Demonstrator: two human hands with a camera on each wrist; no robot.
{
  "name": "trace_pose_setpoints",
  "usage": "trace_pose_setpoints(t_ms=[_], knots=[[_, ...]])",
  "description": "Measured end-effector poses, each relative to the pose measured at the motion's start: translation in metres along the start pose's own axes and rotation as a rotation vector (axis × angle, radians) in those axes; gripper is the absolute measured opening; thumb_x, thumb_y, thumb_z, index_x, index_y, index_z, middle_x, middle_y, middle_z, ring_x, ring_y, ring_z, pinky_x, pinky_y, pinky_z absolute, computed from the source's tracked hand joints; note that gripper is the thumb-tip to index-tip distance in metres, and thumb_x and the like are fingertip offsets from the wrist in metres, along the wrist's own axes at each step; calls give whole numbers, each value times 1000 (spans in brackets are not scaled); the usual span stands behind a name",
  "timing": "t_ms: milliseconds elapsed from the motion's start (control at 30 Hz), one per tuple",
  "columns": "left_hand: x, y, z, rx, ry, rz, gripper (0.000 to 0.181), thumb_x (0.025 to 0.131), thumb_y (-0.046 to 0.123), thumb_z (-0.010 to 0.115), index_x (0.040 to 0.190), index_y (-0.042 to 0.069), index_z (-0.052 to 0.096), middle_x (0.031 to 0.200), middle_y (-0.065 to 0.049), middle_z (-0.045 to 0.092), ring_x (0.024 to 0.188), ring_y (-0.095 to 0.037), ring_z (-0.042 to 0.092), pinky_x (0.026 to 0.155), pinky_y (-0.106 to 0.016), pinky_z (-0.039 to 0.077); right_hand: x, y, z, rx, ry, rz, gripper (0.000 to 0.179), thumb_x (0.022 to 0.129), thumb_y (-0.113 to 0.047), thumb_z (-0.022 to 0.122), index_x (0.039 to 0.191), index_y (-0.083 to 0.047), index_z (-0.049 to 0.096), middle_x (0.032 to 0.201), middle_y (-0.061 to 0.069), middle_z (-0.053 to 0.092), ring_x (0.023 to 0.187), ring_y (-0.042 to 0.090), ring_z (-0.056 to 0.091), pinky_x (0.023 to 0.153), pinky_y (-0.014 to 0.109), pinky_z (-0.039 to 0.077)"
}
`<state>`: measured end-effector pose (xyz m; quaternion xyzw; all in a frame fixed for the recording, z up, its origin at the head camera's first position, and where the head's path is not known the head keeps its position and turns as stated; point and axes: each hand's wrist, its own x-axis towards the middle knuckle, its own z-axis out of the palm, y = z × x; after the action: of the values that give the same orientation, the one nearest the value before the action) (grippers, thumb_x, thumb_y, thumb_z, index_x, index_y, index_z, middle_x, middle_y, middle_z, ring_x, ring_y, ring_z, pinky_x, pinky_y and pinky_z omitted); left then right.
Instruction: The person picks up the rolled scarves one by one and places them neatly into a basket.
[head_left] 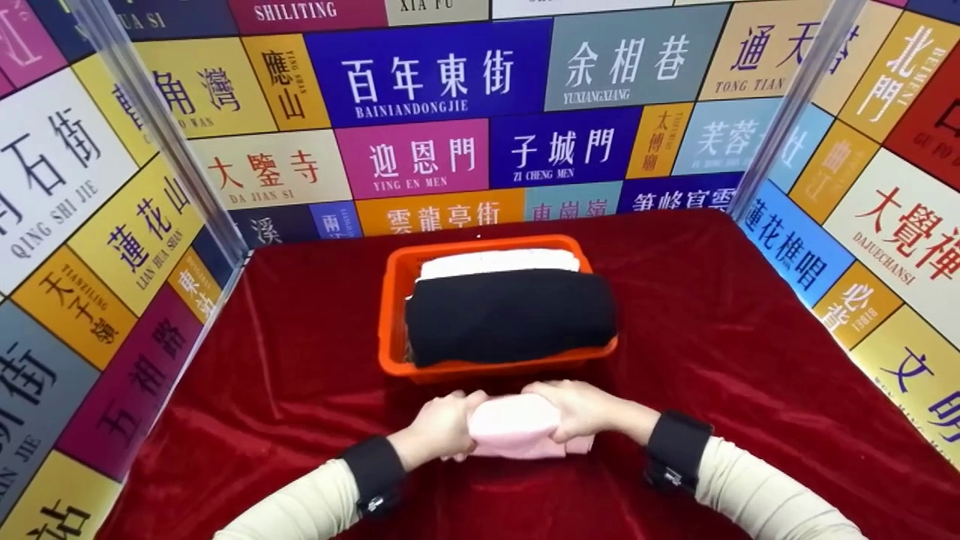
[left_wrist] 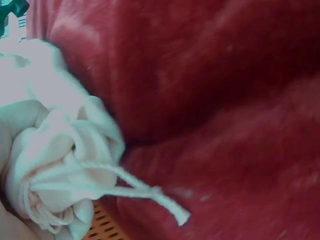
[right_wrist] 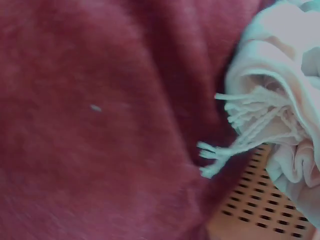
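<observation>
A pale pink scarf (head_left: pixel 516 431), rolled into a thick bundle, is held between both hands just in front of the orange basket. My left hand (head_left: pixel 444 426) grips its left end, and my right hand (head_left: pixel 576 409) grips the right end. Twisted fringe tassels (left_wrist: pixel 145 191) hang out of the roll in the left wrist view, beside the curled fingers (left_wrist: pixel 22 117). More tassels (right_wrist: pixel 260 115) stick out of the other end in the right wrist view. The palms and the scarf's underside are hidden.
The orange perforated basket (head_left: pixel 386 315) stands on a dark red velvet cloth (head_left: pixel 300 360). Inside it lie a black rolled cloth (head_left: pixel 510 315) and a white folded cloth (head_left: pixel 499 261) behind. Panels with coloured name signs (head_left: pixel 427 75) enclose the back and sides.
</observation>
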<state>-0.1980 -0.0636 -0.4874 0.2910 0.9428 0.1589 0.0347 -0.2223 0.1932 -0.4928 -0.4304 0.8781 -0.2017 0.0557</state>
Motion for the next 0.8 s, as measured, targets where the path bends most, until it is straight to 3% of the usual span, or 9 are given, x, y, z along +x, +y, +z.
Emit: trace_pose_setpoints(t_ms=[133, 267, 500, 633, 800], knots=[[-5, 6, -14, 47, 56, 36, 40, 60, 23, 75, 93, 18, 53, 71, -2, 53, 63, -16, 53, 47, -28, 43, -3, -12, -12, -47, 40, -10, 63, 58, -20, 75, 116, -15, 52, 98, -1, 61, 84, 15, 58, 69, 31, 48], [-12, 18, -36, 91, 82, 77, 42, 62, 27, 74, 97, 17, 54, 75, -5, 54, 66, -19, 55, 45, -29, 42, -9, -32, -33, -82, 64, -22, 60, 61, -23, 75, 116, -16, 53, 98, -2, 61, 86, 15, 59, 70, 31, 49], [-17, 46, -99, 119, 71, 152, 53, 58, 24, 75, 105, 17, 53, 83, -7, 57, 70, -22, 57, 46, -31, 43, -17, -66, -101, -154, 108, -80, 53, 64, -31, 74, 113, -17, 58, 95, -6, 63, 82, 11, 60, 67, 30, 50], [-2, 58, -147, 146, 89, 116, 49, 66, 28, 71, 111, 19, 53, 91, -8, 58, 77, -23, 58, 52, -37, 47, -12, -72, -152, -132, 166, -75, 54, 66, -27, 72, 116, -13, 59, 101, -2, 64, 85, 14, 60, 71, 34, 50], [39, 52, -192, 192, 248, 81, 56, 72, 22, 68, 126, 18, 50, 106, -11, 59, 89, -27, 57, 63, -44, 50, 16, -63, -212, -232, 237, 13, 61, 66, -25, 69, 124, -12, 56, 106, 6, 63, 90, 23, 58, 73, 42, 48]])
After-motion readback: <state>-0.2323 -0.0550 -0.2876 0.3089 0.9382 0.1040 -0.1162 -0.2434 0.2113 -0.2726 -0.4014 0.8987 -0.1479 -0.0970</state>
